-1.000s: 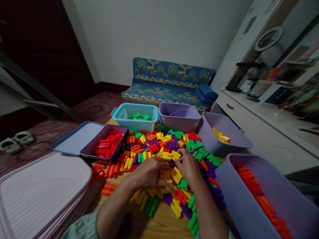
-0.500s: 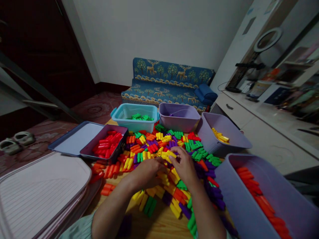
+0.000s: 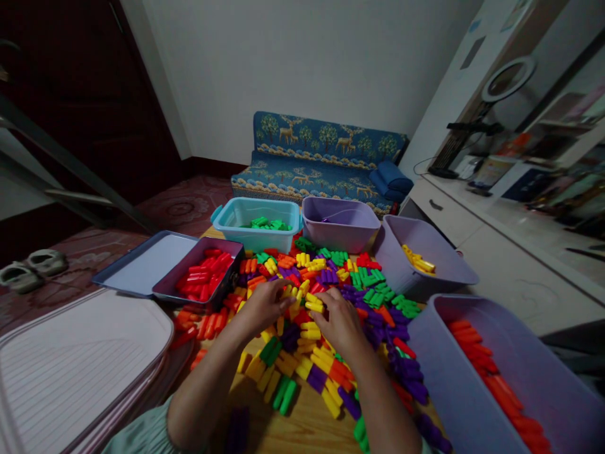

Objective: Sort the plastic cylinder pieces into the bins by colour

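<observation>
My left hand point(image 3: 265, 305) reaches over the middle of a pile of plastic building blocks point(image 3: 326, 366), its fingers closed on yellow blocks at their tips. Facing it, my right hand point(image 3: 339, 318) pinches a yellow block point(image 3: 314, 304) between thumb and fingers. The blocks look like short joined tubes in red, orange, yellow, green and purple. Beneath and between the hands lie more yellow blocks, and a green block point(image 3: 285, 395) rests nearer to me. Fingers partly hide the pieces being held.
Around the pile stand a light blue bin point(image 3: 258, 238) with green blocks, a purple bin point(image 3: 340, 233), a bin point(image 3: 401, 265) with yellow blocks, and a bin point(image 3: 437, 366) with orange-red ones. An open box point(image 3: 165, 287) holds red blocks. Pale lids point(image 3: 85, 366) lie at left.
My left hand has moved left and away from me, uncovering blocks near the front. My right hand has shifted slightly nearer to me, still with yellow at its fingertips.
</observation>
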`<act>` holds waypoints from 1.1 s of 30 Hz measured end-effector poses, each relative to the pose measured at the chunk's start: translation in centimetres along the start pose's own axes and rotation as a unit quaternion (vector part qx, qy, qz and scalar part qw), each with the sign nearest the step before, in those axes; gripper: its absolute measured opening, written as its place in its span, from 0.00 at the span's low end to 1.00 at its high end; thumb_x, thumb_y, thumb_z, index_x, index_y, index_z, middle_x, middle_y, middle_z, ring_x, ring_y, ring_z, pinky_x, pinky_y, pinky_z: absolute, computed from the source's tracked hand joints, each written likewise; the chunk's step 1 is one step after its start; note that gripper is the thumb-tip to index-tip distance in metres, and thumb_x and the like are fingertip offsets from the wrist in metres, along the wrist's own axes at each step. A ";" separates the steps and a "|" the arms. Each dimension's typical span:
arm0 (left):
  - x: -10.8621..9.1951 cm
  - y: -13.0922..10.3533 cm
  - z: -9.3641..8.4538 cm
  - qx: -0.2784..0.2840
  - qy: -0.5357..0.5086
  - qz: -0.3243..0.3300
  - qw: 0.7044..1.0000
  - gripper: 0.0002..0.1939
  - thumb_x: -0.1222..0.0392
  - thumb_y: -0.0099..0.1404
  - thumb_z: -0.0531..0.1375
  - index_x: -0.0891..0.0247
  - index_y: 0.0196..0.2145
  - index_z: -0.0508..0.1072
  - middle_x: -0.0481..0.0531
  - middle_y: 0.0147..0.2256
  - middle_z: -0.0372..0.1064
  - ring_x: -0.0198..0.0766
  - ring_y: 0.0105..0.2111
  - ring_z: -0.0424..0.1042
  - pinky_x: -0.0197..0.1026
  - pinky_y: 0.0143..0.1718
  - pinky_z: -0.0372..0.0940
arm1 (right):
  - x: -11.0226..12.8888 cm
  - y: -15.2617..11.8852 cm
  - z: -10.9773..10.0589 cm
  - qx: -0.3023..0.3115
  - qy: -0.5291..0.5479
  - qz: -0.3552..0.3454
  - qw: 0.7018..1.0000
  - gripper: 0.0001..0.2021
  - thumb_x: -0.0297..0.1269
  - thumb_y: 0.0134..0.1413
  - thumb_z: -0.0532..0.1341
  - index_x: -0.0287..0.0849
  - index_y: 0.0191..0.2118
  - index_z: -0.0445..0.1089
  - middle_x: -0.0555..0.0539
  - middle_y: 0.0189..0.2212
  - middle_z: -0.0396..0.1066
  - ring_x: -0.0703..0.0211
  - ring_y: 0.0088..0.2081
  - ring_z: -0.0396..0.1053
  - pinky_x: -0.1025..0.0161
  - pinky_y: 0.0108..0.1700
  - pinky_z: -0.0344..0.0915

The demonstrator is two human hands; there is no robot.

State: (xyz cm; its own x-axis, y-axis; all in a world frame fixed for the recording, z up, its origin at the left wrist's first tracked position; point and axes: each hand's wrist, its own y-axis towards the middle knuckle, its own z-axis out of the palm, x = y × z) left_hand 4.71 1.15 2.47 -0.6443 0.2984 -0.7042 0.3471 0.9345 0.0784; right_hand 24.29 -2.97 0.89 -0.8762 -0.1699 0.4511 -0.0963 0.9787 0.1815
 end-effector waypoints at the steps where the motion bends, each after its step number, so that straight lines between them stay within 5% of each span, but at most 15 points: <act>1: 0.1 0.1 0.2 -0.011 -0.009 -0.004 1.000 0.21 0.53 0.59 0.57 0.69 0.46 0.74 0.47 0.23 0.65 0.34 0.24 0.64 0.35 0.26 0.54 | 0.0 0.0 -0.1 -0.008 0.012 0.005 1.000 0.12 0.35 0.50 0.61 0.45 0.43 0.71 0.43 0.40 0.70 0.52 0.39 0.70 0.58 0.42 0.65; 6: 0.2 0.4 1.1 -0.053 -0.173 -0.030 0.983 0.24 0.53 0.60 0.57 0.67 0.51 0.70 0.50 0.27 0.69 0.36 0.26 0.68 0.36 0.28 0.62 | 0.6 0.2 -0.7 -0.064 0.249 0.052 0.965 0.12 0.37 0.51 0.60 0.42 0.43 0.69 0.44 0.39 0.73 0.53 0.40 0.72 0.58 0.42 0.67; 10: -0.9 0.2 1.9 -0.001 -0.387 -0.047 0.921 0.34 0.47 0.60 0.59 0.62 0.60 0.59 0.60 0.46 0.69 0.39 0.36 0.73 0.42 0.36 0.69 | 1.5 0.1 -0.9 -0.013 0.438 0.051 0.898 0.15 0.39 0.53 0.59 0.42 0.46 0.67 0.45 0.42 0.74 0.54 0.42 0.73 0.59 0.44 0.69; 13: -1.5 -0.1 2.3 0.030 -0.424 -0.024 0.905 0.37 0.47 0.59 0.62 0.58 0.62 0.57 0.62 0.56 0.62 0.42 0.44 0.72 0.43 0.41 0.69 | 1.8 0.0 -0.9 0.002 0.460 0.060 0.886 0.15 0.39 0.52 0.59 0.42 0.46 0.67 0.44 0.43 0.74 0.55 0.43 0.73 0.59 0.45 0.69; 19: -0.7 -0.1 2.3 0.016 -0.313 0.000 0.950 0.26 0.49 0.61 0.61 0.63 0.53 0.69 0.60 0.49 0.69 0.42 0.40 0.73 0.44 0.41 0.69 | 0.8 0.2 -1.1 0.007 0.490 0.114 0.864 0.16 0.41 0.47 0.63 0.41 0.43 0.68 0.45 0.38 0.74 0.57 0.32 0.73 0.64 0.27 0.69; 26: -0.1 0.1 2.5 -0.037 -0.121 0.091 0.988 0.18 0.58 0.62 0.58 0.61 0.51 0.72 0.61 0.53 0.66 0.45 0.47 0.71 0.46 0.44 0.70 | -0.4 0.6 -1.8 -0.054 0.553 0.155 0.817 0.21 0.43 0.44 0.67 0.40 0.44 0.70 0.45 0.40 0.74 0.59 0.33 0.71 0.65 0.29 0.70; 33: 0.1 0.1 3.6 -0.030 0.017 0.138 0.990 0.22 0.65 0.61 0.58 0.58 0.54 0.70 0.60 0.58 0.60 0.50 0.58 0.61 0.53 0.56 0.61 | -0.1 0.6 -1.8 -0.051 0.712 0.237 0.659 0.19 0.39 0.39 0.71 0.39 0.39 0.71 0.51 0.27 0.73 0.67 0.23 0.68 0.70 0.26 0.68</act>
State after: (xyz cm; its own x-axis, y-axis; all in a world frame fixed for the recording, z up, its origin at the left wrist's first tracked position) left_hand 7.15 0.63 -0.19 -0.5538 0.5487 -0.6263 0.4719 0.8265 0.3068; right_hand 25.16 -2.62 2.56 0.5417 0.1440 0.8281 0.1251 0.9604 -0.2488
